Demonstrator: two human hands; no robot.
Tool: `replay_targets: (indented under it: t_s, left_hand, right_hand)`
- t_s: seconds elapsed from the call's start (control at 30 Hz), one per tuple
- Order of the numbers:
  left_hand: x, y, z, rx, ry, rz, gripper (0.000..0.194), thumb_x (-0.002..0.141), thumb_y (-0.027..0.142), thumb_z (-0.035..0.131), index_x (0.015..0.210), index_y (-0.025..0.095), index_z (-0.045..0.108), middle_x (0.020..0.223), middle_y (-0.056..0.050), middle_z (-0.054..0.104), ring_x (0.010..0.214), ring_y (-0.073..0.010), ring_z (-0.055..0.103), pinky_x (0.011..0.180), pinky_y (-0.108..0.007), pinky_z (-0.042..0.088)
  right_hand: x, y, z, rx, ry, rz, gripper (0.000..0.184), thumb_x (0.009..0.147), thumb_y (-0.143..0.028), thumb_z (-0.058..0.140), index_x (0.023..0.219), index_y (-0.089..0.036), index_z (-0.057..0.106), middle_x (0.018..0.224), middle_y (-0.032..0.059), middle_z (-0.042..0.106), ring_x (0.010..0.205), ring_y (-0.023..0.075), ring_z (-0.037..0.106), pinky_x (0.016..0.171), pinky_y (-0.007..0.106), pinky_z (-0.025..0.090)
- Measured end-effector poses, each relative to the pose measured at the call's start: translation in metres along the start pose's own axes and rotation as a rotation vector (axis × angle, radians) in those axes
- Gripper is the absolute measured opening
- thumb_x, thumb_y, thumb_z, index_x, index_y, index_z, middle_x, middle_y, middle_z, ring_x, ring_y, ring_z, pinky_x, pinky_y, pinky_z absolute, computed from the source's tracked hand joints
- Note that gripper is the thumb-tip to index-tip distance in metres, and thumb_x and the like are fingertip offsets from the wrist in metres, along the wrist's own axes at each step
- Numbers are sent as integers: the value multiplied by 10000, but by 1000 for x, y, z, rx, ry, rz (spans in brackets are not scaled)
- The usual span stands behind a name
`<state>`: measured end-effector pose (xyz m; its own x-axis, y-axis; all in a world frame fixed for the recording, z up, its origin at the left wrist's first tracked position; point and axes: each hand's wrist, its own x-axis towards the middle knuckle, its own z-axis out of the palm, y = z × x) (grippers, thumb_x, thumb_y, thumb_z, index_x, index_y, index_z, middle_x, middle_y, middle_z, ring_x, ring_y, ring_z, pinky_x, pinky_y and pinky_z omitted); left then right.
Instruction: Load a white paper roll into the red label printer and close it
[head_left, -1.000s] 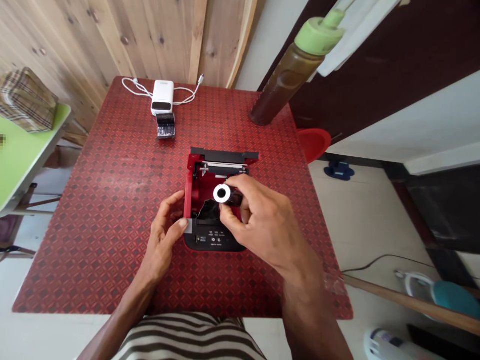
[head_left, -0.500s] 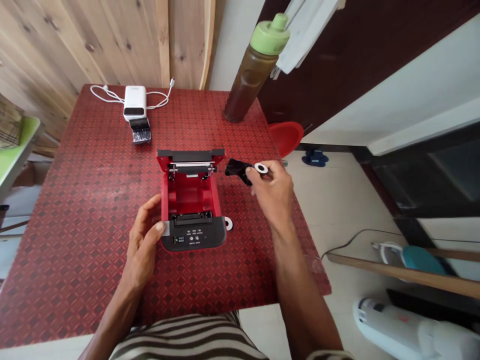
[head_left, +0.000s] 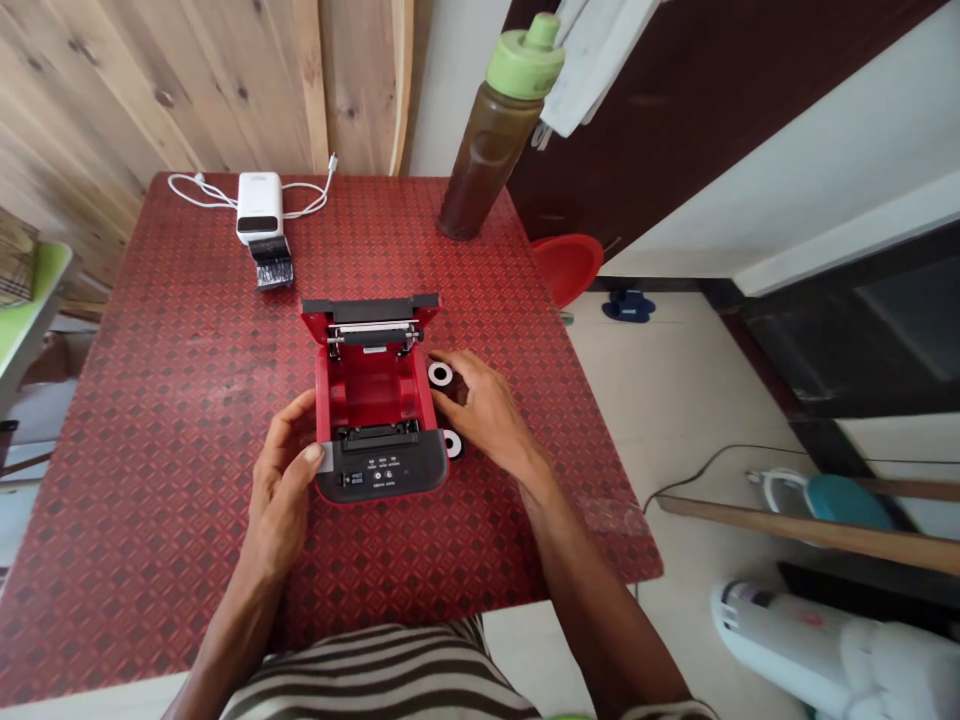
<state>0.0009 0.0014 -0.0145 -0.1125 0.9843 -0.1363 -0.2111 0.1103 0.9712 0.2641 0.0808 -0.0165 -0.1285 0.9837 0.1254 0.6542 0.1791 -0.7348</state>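
Observation:
A red and black label printer (head_left: 390, 468) sits on the table with its lid raised and its red inner bay bare. My left hand (head_left: 281, 475) grips its front left side, thumb on the top edge and fingers along the side wall. At the printer's right side my right hand (head_left: 484, 410) has its thumb and fingers closed around a small black roll (head_left: 440, 374) with a white core, low beside the wall. A second such roll (head_left: 451, 444) stands just nearer to me, partly behind the printer's front corner.
On the red patterned table (head_left: 187, 400), a white device (head_left: 259, 206) with a white cable and a dark strip lies at the back left. A tall brown bottle (head_left: 491, 140) with a green cap stands at the back right. A red stool (head_left: 570, 265) is beyond the right edge.
My right hand has brought the roll and its loose black strip left and down, from above the table to the printer's right side. My left hand stays on the printer.

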Motion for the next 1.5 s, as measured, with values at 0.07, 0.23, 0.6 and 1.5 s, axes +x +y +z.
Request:
replay_targets:
  t_s: [0.07, 0.23, 0.6, 1.5]
  left_hand:
    - [0, 0, 0, 9, -1, -11, 552, 1007, 503, 776, 1514, 294, 710, 1523, -94, 745, 1418, -341, 691, 1189, -481, 556]
    - [0, 1, 0, -2, -2, 4, 521, 1005, 498, 791, 1487, 306, 741, 1509, -78, 754, 1418, -324, 686, 1193, -453, 547]
    - [1, -2, -1, -20, 24, -3, 534, 968, 510, 830, 1454, 299, 769, 1517, -70, 755, 1382, -324, 715, 1161, -445, 568]
    - [-3, -4, -3, 47, -45, 18, 517, 1054, 483, 744, 1529, 289, 684, 1520, -82, 747, 1286, -303, 730, 1116, -458, 566]
  right_hand:
    - [-1, 1, -4, 12, -32, 6, 406, 982, -259, 742, 1385, -210, 742, 1309, 127, 817, 1190, 285, 760, 1075, 498, 580]
    - [-9, 0, -10, 50, -67, 60, 564, 985, -261, 720, 1539, -177, 652, 1334, 149, 804, 959, 243, 785, 952, 485, 643]
    - [-94, -11, -21, 186, 70, 251, 213, 922, -243, 715, 1133, -266, 698, 1009, 43, 783, 789, 207, 721, 791, 384, 622]
    - [-5, -113, -41, -190, -365, -277, 212, 1073, -140, 694, 1265, -184, 773, 1271, 116, 832, 1187, 289, 743, 1094, 481, 582]
